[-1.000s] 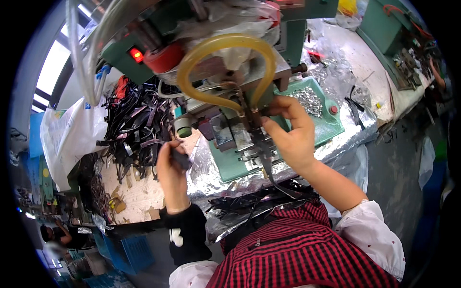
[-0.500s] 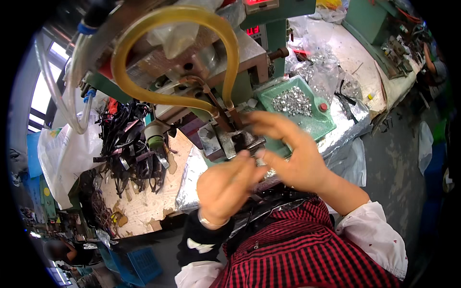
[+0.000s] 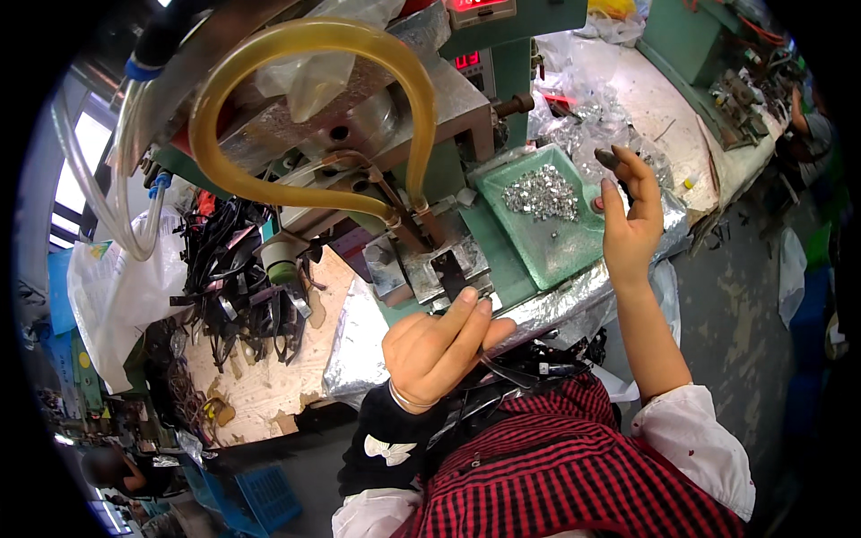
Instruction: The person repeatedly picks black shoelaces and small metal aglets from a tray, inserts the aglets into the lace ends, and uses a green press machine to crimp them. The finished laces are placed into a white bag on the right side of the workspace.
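My left hand is closed, its fingertips pinching a black strap by its near end. The strap's far end lies on the metal block of a bench machine, beneath two copper-coloured electrodes. My right hand is raised at the right corner of a green tray, fingers curled and apart with nothing visible between them. One fingertip there looks dark, as if covered. Small shiny metal pieces are heaped in the tray. A red knob is partly hidden behind the right hand.
A thick yellow hose loops over the machine. Dark straps are piled on the bench at left, beside a white plastic bag. Crinkled foil covers the front edge. More straps lie by my lap.
My right hand has moved away from the metal block, right and up, to the tray's corner. My left hand stays near the block, and the strap there now shows plainly.
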The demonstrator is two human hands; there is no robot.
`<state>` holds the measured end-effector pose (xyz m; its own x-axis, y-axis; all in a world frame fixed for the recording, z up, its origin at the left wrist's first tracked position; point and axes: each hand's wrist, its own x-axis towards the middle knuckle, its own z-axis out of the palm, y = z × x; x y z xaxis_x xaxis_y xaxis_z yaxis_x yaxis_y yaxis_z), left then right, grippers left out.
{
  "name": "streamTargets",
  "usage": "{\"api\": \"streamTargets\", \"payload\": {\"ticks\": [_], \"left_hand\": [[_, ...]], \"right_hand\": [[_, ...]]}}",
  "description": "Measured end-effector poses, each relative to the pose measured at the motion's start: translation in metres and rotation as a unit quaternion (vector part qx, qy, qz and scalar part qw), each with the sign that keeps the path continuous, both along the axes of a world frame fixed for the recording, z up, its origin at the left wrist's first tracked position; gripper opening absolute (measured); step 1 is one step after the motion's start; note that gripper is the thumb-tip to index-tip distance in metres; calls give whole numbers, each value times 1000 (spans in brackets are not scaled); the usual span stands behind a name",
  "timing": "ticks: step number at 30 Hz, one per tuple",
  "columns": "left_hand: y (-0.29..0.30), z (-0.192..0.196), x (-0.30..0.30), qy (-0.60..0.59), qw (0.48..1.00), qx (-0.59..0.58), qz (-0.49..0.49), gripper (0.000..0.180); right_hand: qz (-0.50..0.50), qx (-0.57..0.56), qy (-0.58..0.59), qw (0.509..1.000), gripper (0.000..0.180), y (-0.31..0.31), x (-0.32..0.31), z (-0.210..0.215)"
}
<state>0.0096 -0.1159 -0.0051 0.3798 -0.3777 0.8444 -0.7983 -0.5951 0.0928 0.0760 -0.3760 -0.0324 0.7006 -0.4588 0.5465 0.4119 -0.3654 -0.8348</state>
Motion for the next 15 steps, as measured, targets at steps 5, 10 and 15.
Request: {"api": "streamTargets", "payload": {"ticks": [5, 10, 15], "left_hand": [[5, 2, 6, 5, 999, 22, -22, 35], [0, 1, 4, 7, 1000, -9, -10, 31], [-4, -3, -13, 91, 994, -65, 15, 39]], "right_hand": [[43, -89, 123, 988, 32, -6, 12, -26], [67, -263, 190, 943, 17, -6, -20, -21], [6, -392, 156, 907, 14, 7, -13, -41]]}}
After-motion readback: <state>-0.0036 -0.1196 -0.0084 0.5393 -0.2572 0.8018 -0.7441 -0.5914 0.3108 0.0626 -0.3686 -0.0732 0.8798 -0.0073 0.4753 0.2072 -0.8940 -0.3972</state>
